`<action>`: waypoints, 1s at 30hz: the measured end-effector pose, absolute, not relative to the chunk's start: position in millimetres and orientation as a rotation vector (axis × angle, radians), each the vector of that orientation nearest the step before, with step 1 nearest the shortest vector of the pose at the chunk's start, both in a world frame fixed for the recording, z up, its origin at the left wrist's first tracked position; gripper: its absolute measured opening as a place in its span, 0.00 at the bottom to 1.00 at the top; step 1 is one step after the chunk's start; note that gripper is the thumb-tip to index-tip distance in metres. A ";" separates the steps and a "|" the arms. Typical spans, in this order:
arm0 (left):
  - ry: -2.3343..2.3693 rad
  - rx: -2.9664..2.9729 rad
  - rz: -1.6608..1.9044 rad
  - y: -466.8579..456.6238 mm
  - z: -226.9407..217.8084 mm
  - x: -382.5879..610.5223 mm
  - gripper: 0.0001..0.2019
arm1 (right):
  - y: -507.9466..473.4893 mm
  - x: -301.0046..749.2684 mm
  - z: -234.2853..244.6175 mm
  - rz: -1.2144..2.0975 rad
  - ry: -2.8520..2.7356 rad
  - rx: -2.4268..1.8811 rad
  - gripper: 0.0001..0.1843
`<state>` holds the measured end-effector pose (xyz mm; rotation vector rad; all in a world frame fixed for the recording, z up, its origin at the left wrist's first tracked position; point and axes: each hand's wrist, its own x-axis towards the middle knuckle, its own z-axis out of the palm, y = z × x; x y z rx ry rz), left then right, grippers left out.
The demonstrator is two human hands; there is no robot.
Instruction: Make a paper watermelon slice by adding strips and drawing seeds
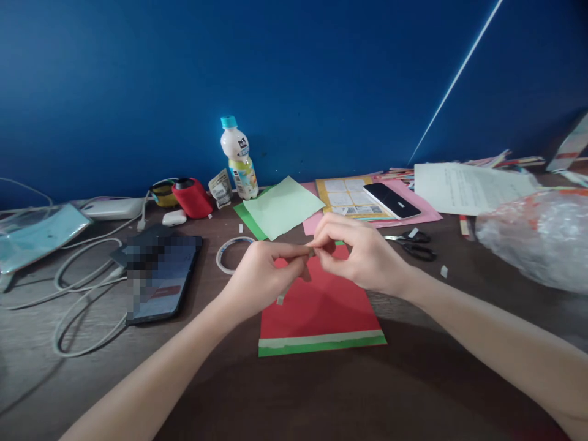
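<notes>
Above a red sheet of paper [316, 306] my two hands meet, fingertips touching. My left hand [271, 272] is closed in a pinch on a narrow strip of tape [280, 299], whose pale end hangs below the fingers. My right hand [356, 251] pinches at the same spot, thumb against forefinger; the fingers mostly hide what lies between them. The red sheet lies flat, with a pale and green band along its near edge and a bit of green at its far edge. Just left of my left hand lies a roll of tape [222, 260], partly covered by it.
Black scissors [416, 248] lie to the right, near a plastic-wrapped bundle [537, 239]. Behind are green paper [282, 208], a phone [392, 201] and an upright bottle [241, 162]. A second phone [168, 285] and looped white cables [59, 331] occupy the left.
</notes>
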<state>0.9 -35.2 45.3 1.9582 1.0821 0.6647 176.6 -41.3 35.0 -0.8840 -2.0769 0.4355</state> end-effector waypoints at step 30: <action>0.951 1.740 0.517 -27.2 50.6 -2.7 0.11 | 6.5 226.5 26.6 0.438 -1.804 -1.388 0.09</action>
